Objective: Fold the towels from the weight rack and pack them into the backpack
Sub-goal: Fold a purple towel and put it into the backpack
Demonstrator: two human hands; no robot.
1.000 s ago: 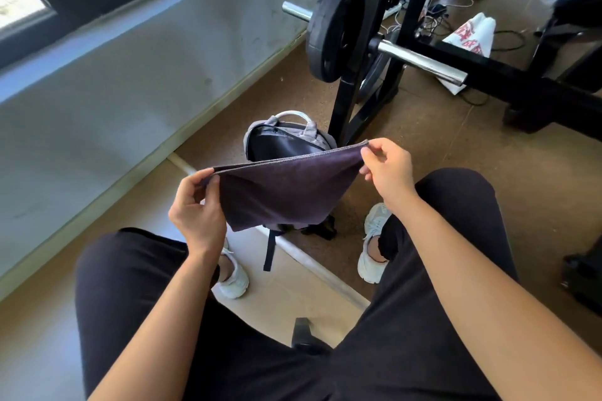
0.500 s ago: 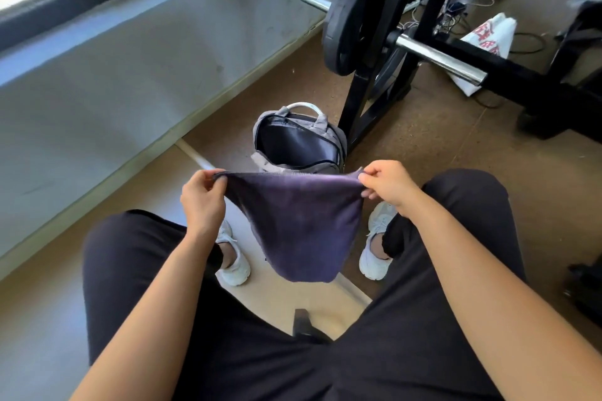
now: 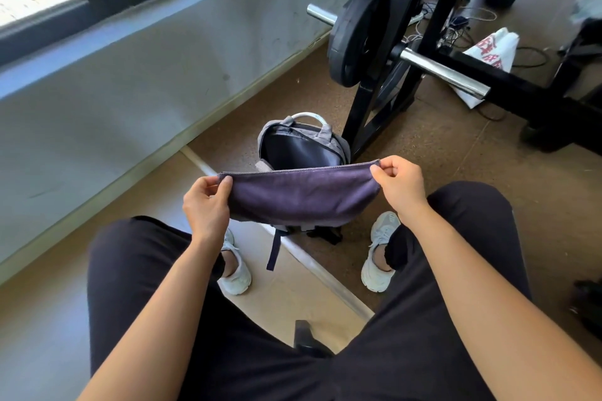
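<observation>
Your left hand (image 3: 207, 205) pinches one top corner of the towel (image 3: 299, 197), with the thumb on the near side and the fingers (image 3: 208, 185) curled behind the cloth. Your right hand (image 3: 399, 187) pinches the opposite corner in the same way, with its other fingers tucked in toward the palm. Both hands grasp only the towel and touch nothing else.

Half a second ago the towel sagged between your hands in a deep pouch that reached down toward your shoes (image 3: 379, 254). Now it hangs much shallower. Its stitched top hem is pulled nearly straight, and your hands sit slightly wider apart. The hem now crosses the lower part of the backpack's opening, which showed whole above the cloth before.

The towel is dark purple and looks doubled over, with a smooth face and a rounded lower edge. You hold it in the air above your knees, in front of the backpack (image 3: 303, 146) and not touching it as far as you can see.

The backpack is grey. It stands unzipped on the brown floor (image 3: 456, 153), just beside the foot of the black weight rack (image 3: 374, 101), with its dark lining showing and its pale handle up. One strap trails out below the towel.
</observation>
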